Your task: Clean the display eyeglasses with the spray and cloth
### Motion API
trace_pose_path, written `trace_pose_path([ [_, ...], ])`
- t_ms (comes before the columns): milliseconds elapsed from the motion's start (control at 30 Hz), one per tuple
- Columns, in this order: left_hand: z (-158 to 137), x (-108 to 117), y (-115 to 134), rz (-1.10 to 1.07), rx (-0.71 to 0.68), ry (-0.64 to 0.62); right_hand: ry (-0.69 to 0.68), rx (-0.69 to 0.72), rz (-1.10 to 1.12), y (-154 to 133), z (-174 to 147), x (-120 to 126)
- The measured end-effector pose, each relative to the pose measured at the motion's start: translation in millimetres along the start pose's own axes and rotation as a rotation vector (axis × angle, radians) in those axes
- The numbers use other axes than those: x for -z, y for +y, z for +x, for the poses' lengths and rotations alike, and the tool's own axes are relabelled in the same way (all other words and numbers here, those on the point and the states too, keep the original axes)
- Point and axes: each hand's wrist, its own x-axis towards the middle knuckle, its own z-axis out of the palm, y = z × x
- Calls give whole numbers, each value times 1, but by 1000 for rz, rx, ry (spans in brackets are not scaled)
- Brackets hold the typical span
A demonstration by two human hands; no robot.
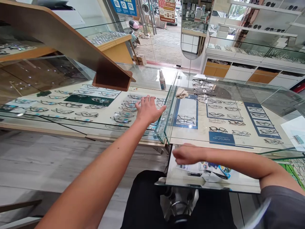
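My left hand (149, 109) reaches forward over the left glass display case (140, 85), fingers spread and holding nothing. Beneath it, behind the glass, lie rows of eyeglasses (120, 119). A small spray bottle (162, 80) stands on the case top beyond my fingers. My right hand (188, 153) is curled into a fist, slightly blurred, over a pulled-out drawer (175, 173) at the front of the right display case (202, 141). Whether anything is inside that fist is hidden. Below it in the drawer are papers, a black pen (194, 174) and a crumpled white wrapper (212, 176).
A crumpled beige cloth (181, 93) and a stack of eyeglasses (202, 86) rest on the right case. A brown wooden panel (78, 41) juts in from the upper left. An oval mirror (194, 31) stands behind. White shelves (259, 30) hold sunglasses at the back right.
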Motion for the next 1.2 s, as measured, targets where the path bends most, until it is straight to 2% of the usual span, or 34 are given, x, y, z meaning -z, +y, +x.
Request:
trace_pose_path([
  [67,1,-1,0,-4,-1,3,-119,136,138,-35,-22,13],
  [133,2,-1,-1,-2,-7,7,-13,219,90,-49,-43,46],
  [167,2,-1,-1,2,-11,9,105,189,21,-45,-52,69],
  [233,2,0,-1,12,-13,7,425,-36,-174,-16,-67,120],
  [300,2,1,-2,20,-17,-4,590,-212,-372,33,-75,165],
  [367,1,2,-2,24,-20,-11,619,-322,-500,87,-77,196],
  [433,1,2,-2,28,-26,-8,545,-400,-538,131,-75,209],
  [500,2,2,-2,35,-28,-3,466,-446,-524,160,-68,211],
  [600,1,1,-1,58,-27,-21,416,-446,-498,180,-59,208],
  [700,0,-1,0,82,-23,-45,424,-421,-473,185,-53,208],
  [800,-4,-3,1,102,-27,-56,431,-435,-417,178,-48,207],
  [933,-7,-7,0,122,-48,-64,515,-486,-262,145,-50,207],
  [1033,-8,-9,-1,136,-61,-66,567,-431,-185,107,-60,206],
  [1100,-10,-10,-1,146,-67,-66,543,-322,-86,76,-69,199],
  [1133,-10,-10,-1,151,-69,-69,508,-203,60,59,-73,192],
  [1200,-12,-9,0,157,-71,-82,350,-43,296,25,-79,171],
])
